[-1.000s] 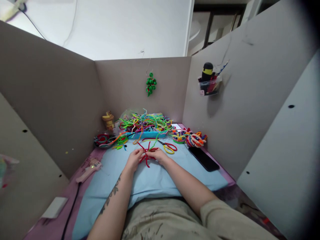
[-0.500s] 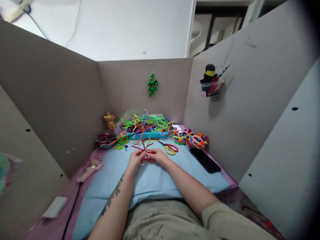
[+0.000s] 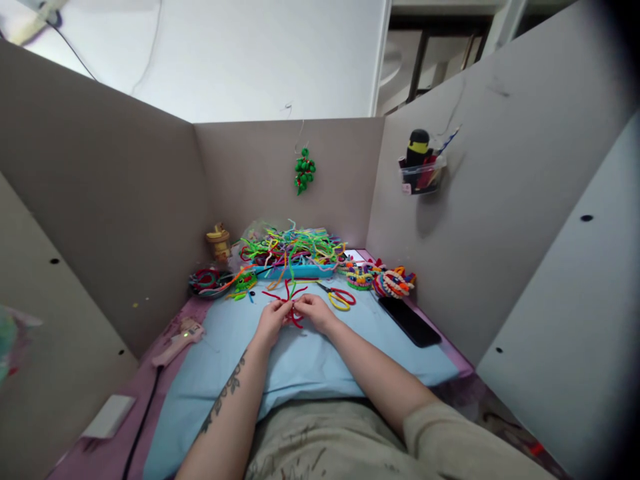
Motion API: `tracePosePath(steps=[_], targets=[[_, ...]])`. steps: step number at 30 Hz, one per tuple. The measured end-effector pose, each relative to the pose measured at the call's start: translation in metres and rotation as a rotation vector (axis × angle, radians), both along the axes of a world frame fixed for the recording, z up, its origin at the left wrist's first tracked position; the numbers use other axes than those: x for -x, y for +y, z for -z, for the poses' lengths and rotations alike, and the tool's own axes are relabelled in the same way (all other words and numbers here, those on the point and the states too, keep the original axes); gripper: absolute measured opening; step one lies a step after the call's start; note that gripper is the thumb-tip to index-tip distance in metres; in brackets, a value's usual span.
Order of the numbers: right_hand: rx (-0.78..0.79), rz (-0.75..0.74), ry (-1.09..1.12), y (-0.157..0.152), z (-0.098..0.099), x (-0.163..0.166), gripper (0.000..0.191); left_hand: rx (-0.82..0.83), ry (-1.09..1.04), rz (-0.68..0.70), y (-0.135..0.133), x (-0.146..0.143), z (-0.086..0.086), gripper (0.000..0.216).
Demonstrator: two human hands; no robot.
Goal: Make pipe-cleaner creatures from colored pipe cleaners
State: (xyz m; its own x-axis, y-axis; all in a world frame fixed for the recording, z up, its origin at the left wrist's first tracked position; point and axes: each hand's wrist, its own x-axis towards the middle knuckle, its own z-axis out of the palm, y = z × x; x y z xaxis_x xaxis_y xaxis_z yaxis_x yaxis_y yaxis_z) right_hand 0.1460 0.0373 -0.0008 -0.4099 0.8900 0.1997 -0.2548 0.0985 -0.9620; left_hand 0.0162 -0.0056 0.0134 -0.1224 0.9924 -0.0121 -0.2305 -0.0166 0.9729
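Both hands meet over the light blue cushion [image 3: 320, 360] on my lap. My left hand [image 3: 271, 321] and my right hand [image 3: 314, 312] pinch a bundle of red pipe cleaners [image 3: 289, 298] between their fingertips. Loose red ends fan out above and below the fingers, and a green strand rises from the bundle. Behind the hands stands a blue tray [image 3: 295, 270] heaped with pipe cleaners of many colours. Scissors with red and yellow handles [image 3: 339, 296] lie just right of my right hand.
A black phone [image 3: 409, 320] lies on the right. Finished pipe-cleaner pieces [image 3: 393, 281] sit beside it. At the left are a dark bowl [image 3: 207, 281], a pink glue gun [image 3: 177, 337] with its cable, and a white box [image 3: 109, 416]. Grey partition walls enclose the desk.
The hands have shifted slightly upward and kept working the red bundle; the red ends below the fingers have drawn in and now look shorter.
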Motion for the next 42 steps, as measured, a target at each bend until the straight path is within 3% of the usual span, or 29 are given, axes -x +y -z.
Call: tracePosePath(steps=[9, 21, 24, 28, 36, 42], targets=[[0.096, -0.078, 0.157, -0.006, -0.005, 0.002, 0.023, -0.026, -0.074, 0.02, -0.001, -0.001, -0.002, 0.033], [0.186, -0.159, 0.242, 0.005, 0.006, 0.0, 0.021, -0.028, -0.094, 0.049, -0.001, 0.002, -0.002, 0.031], [0.249, -0.092, 0.22, 0.011, 0.004, -0.005, 0.028, -0.041, -0.035, -0.027, 0.003, 0.005, 0.001, 0.032], [0.315, 0.149, 0.225, 0.02, -0.001, -0.016, 0.037, -0.055, 0.096, -0.156, 0.009, 0.01, 0.007, 0.035], [-0.043, 0.214, -0.12, 0.023, 0.01, -0.018, 0.026, -0.084, 0.106, -0.086, 0.009, 0.011, 0.009, 0.034], [-0.233, 0.398, -0.28, 0.021, 0.008, -0.016, 0.019, -0.139, 0.258, -0.201, 0.008, 0.009, 0.006, 0.033]])
